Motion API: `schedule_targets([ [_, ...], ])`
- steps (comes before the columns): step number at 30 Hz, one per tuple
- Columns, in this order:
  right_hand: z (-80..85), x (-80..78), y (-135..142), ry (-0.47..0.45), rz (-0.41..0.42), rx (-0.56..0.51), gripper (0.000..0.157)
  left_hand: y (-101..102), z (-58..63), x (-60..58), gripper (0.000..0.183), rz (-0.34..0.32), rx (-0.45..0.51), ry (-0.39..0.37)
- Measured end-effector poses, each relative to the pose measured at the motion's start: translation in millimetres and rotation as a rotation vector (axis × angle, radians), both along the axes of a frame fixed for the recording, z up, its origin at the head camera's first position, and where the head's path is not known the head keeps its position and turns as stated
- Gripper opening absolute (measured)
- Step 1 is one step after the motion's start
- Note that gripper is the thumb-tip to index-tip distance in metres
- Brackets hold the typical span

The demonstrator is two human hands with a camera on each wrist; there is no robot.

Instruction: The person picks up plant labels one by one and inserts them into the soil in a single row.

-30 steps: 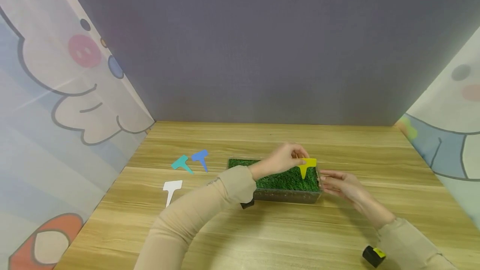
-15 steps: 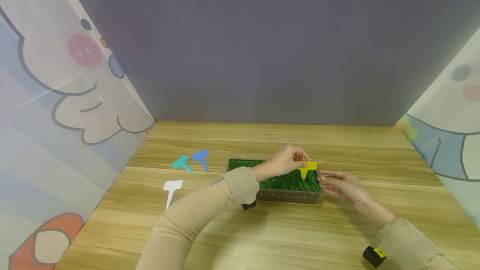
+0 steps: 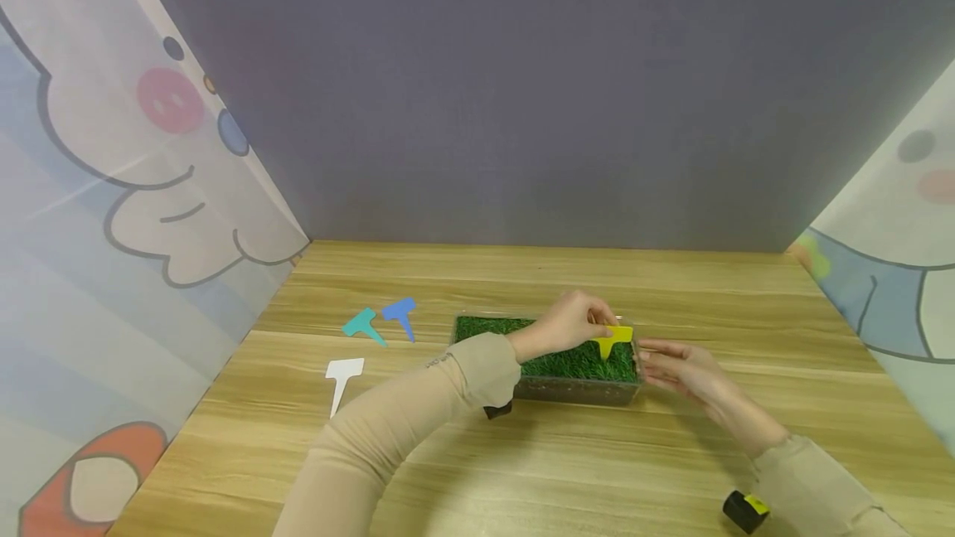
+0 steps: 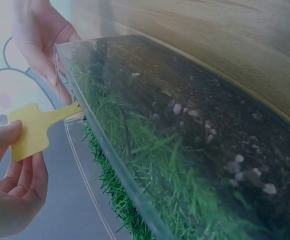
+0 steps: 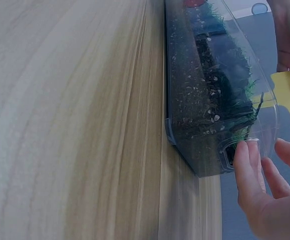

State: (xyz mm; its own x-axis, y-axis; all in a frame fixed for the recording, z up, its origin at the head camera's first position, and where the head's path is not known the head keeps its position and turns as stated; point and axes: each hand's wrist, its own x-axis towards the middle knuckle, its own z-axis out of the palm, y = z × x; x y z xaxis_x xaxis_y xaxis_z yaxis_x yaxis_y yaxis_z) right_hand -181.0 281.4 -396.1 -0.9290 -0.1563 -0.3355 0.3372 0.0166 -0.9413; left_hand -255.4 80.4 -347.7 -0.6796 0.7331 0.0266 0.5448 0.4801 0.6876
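A clear planter box (image 3: pixel 574 390) of dark soil stands on the table, topped with green artificial-looking grass (image 3: pixel 567 361). Over its right end, my left hand (image 3: pixel 567 323) pinches the head of a yellow T-shaped plant label (image 3: pixel 617 336) between thumb and fingers. The label's narrow stem points down, and its lower end sits in the grass behind the clear wall in the left wrist view. With nearly straight fingers, my right hand (image 3: pixel 682 367) touches the box's right end, around a handle-like recess in the right wrist view.
Left of the planter lie a teal label (image 3: pixel 363 325), a blue label (image 3: pixel 399 313) and a white label (image 3: pixel 344 370). A dark panel (image 3: pixel 507 106) rises behind the table (image 3: pixel 597 471). Printed cartoon sheets flank both sides. Small black devices show near each sleeve.
The yellow label has moved down into the grass, with my left hand following slightly downward and to the right. My right hand has stayed at the box's end.
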Motion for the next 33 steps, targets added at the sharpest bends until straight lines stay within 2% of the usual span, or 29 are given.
schedule_targets([
  [8, -0.8, 0.1, 0.5, 0.012, 0.010, -0.019, 0.058, 2.3, -2.8, 2.2, 0.013, -0.003, -0.033, 0.039],
  [16, -0.3, 0.1, 0.5, -0.007, 0.002, -0.047, 0.057, 4.0, -6.0, 4.1, 0.013, -0.001, -0.046, 0.002],
  [22, -0.3, 0.6, 0.9, -0.007, 0.003, -0.058, 0.055, 6.1, -7.3, 5.0, 0.013, 0.007, -0.059, 0.003],
  [33, -1.3, -0.3, 0.9, -0.003, 0.011, -0.050, 0.058, 7.6, -9.4, 3.9, 0.013, -0.009, -0.073, 0.046],
])
